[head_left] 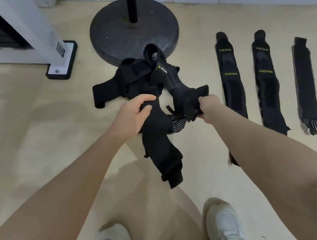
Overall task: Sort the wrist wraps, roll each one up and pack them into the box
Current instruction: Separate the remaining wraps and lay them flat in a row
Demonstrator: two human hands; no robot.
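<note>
A tangled heap of black wrist wraps [140, 79] lies on the beige floor in front of me. My left hand [134, 114] grips a black wrap [162, 152] that hangs down toward my feet. My right hand [208, 105] grips another black wrap [186, 97] that still runs into the heap; a striped end [177, 124] shows between my hands. To the right, three wraps lie flat side by side: two with yellow lettering [231, 78] [267, 82] and a plain one with a striped end [305, 86]. No box is in view.
A round dark stand base [118, 32] with a black pole stands just behind the heap. A white post on a black-edged foot [61, 59] is at the left. A white skirting and wall run along the back. My white shoes [226, 227] are at the bottom.
</note>
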